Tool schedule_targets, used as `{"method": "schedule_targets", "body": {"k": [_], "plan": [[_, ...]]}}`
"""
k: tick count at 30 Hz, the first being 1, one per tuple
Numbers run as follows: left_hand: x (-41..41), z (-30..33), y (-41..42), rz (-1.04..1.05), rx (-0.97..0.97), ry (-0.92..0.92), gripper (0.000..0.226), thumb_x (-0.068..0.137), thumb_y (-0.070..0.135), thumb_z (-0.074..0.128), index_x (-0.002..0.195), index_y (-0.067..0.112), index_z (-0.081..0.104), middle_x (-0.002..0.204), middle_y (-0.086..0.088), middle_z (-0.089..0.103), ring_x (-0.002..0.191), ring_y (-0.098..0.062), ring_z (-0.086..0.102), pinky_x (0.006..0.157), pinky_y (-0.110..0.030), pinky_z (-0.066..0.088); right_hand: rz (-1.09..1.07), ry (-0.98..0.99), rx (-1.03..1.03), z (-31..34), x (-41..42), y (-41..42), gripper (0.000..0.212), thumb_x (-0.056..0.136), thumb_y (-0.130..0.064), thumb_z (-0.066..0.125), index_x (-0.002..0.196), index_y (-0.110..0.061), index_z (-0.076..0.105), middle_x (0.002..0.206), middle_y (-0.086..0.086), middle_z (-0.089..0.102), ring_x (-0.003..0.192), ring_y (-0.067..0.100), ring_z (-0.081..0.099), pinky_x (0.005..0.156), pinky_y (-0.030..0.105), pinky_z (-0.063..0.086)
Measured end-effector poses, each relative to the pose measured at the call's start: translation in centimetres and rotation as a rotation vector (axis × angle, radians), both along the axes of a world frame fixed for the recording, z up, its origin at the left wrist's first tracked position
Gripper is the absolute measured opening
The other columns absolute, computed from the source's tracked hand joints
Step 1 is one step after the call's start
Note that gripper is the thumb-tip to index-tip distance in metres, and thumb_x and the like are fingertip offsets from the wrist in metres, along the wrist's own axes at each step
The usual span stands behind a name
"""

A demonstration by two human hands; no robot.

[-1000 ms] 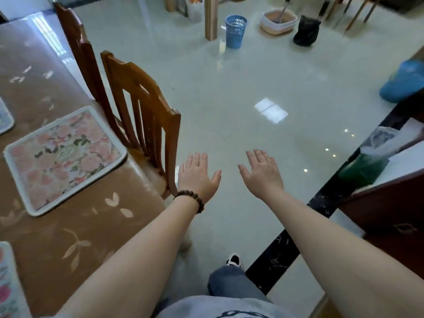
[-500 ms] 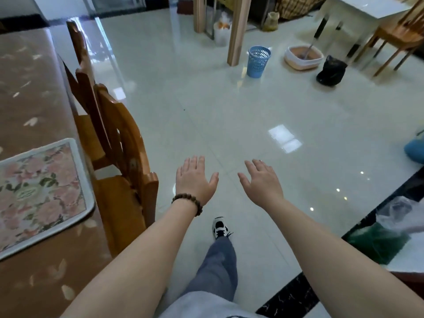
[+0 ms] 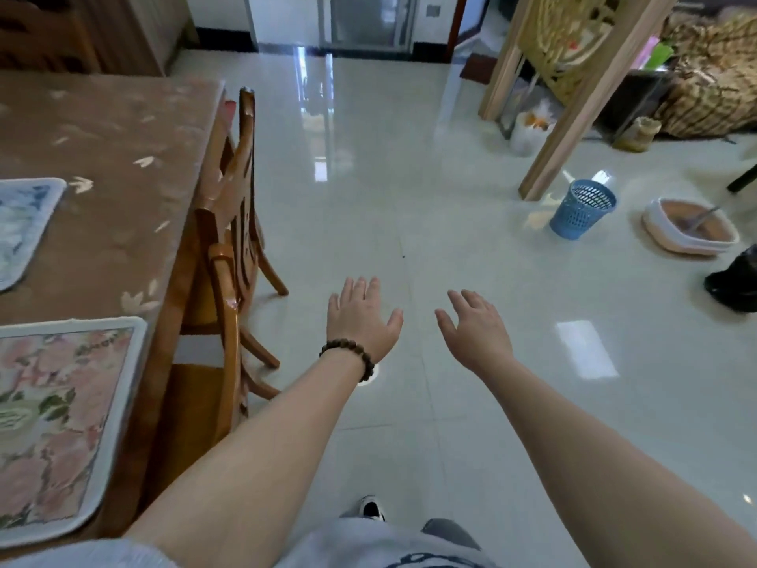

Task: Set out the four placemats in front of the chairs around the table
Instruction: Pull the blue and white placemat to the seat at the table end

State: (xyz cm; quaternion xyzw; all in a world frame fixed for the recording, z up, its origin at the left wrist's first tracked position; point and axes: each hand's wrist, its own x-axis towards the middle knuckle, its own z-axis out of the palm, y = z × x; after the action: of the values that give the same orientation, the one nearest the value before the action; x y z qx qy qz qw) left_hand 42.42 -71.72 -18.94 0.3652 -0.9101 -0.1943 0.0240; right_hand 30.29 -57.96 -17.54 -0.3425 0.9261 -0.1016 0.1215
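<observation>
Two bare arms are reaching forward over the floor [image 3: 409, 178]; left hand [image 3: 362, 321] and right hand [image 3: 477, 332] are hovering apart, palms down, fingers spread, holding nothing.

Bright daylit room. Light enters from a glass door [image 3: 364, 18] at twelve o'clock and streaks white glare down the glossy floor [image 3: 409, 198], with a square glare patch at three o'clock. Shadows are faint. A pink placemat [image 3: 53, 420] at eight o'clock is motion-blurred. Wide-angle distortion bends the frame edges.
</observation>
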Motion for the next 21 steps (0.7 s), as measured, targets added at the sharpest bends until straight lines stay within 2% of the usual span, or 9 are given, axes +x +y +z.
{"method": "schedule_targets", "body": {"k": [7,14,21], "plan": [[-5.3,0.1,-8.2,0.177,-0.03,-0.039,0.069,0.091,0.052,0.034,0.148,0.015,0.019,0.156,-0.006,0.02,0.145,-0.022,0.009,0.117,-0.044,0.007,0.175,-0.034,-0.085,0.3,-8.1,-11.3,0.053,0.096,-0.044,0.038,0.142,-0.016,0.036,0.149,0.01,0.035,0.138,0.027,0.026,0.114,0.041,0.02],[-13.8,-0.9,-18.6,0.37,-0.05,-0.059,0.069,0.092,0.053,0.032,0.148,0.015,0.02,0.156,-0.006,0.02,0.144,-0.022,0.01,0.117,-0.044,0.008,0.395,-0.015,-0.092,-0.5,-19.5,-25.1,0.055,0.096,-0.044,0.037,0.143,-0.016,0.034,0.151,0.012,0.032,0.14,0.027,0.025,0.115,0.041,0.018],[-23.1,3.2,-29.8,0.594,-0.154,-0.012,0.069,0.091,0.054,0.032,0.148,0.015,0.023,0.155,-0.007,0.024,0.144,-0.022,0.011,0.118,-0.041,0.005,0.633,-0.009,-0.12,2.9,-28.8,-40.4,0.055,0.097,-0.045,0.036,0.144,-0.017,0.033,0.152,0.011,0.031,0.14,0.026,0.024,0.115,0.04,0.018]]}}
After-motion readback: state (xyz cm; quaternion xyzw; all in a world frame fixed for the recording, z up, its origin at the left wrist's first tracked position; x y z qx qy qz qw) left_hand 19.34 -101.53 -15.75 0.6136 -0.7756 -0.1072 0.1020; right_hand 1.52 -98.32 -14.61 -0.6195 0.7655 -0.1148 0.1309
